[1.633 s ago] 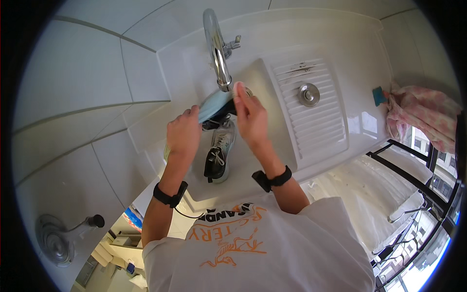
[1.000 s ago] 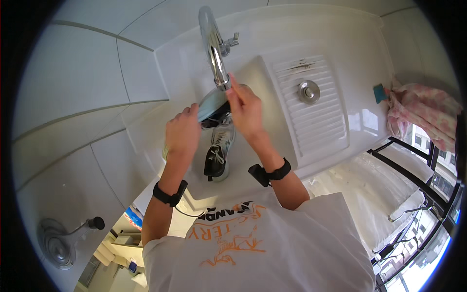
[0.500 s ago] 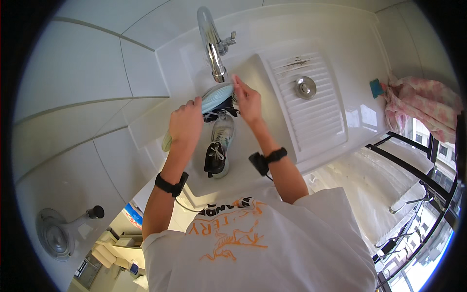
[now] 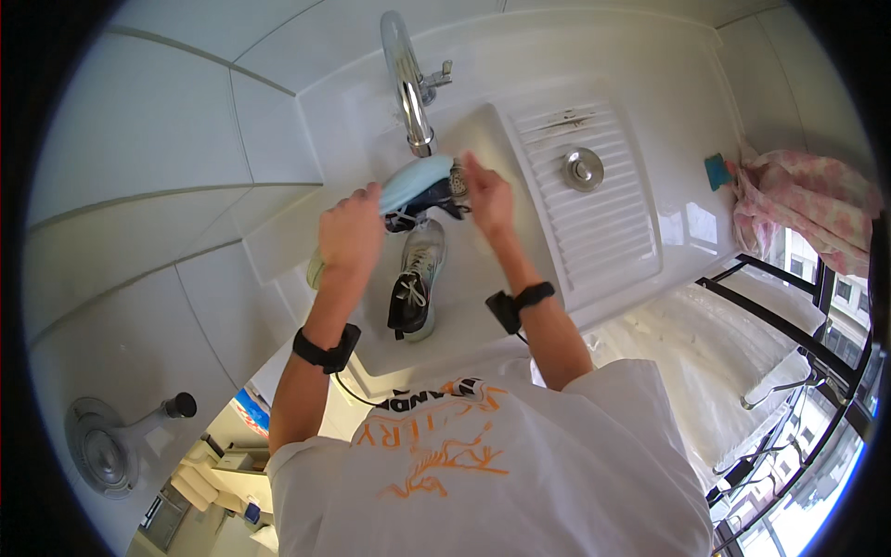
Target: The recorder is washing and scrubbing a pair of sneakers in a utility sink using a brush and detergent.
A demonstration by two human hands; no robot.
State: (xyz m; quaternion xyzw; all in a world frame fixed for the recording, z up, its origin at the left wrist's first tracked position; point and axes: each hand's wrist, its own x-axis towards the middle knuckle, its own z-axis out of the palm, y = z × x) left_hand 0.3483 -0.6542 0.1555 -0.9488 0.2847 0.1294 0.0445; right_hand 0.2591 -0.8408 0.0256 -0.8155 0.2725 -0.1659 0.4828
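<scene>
My left hand [image 4: 351,234] is closed round one end of a dark sneaker [image 4: 429,200] turned on its side, its pale blue sole facing the tap. A yellowish-green end of the sole [image 4: 315,269] shows beyond that hand. At the other end, my right hand [image 4: 490,197] has its fingers curled against the patterned heel; the fingertips are partly hidden. Just below the held sneaker, a second sneaker [image 4: 420,278], grey with black lining and pale laces, rests upright in the white sink basin [image 4: 483,306].
A chrome tap [image 4: 408,88] arches over the basin. Right of it lies a ribbed washboard [image 4: 594,223] with a round metal drain piece [image 4: 583,169]. A teal sponge [image 4: 717,172] and a pink-white cloth [image 4: 789,200] are at the right edge. A suction-cup holder [image 4: 104,446] sticks to the left wall.
My right hand has shifted slightly right and down along the sneaker's end, uncovering the patterned heel. The held sneaker has tilted a little, showing more dark upper. My left hand has barely moved.
</scene>
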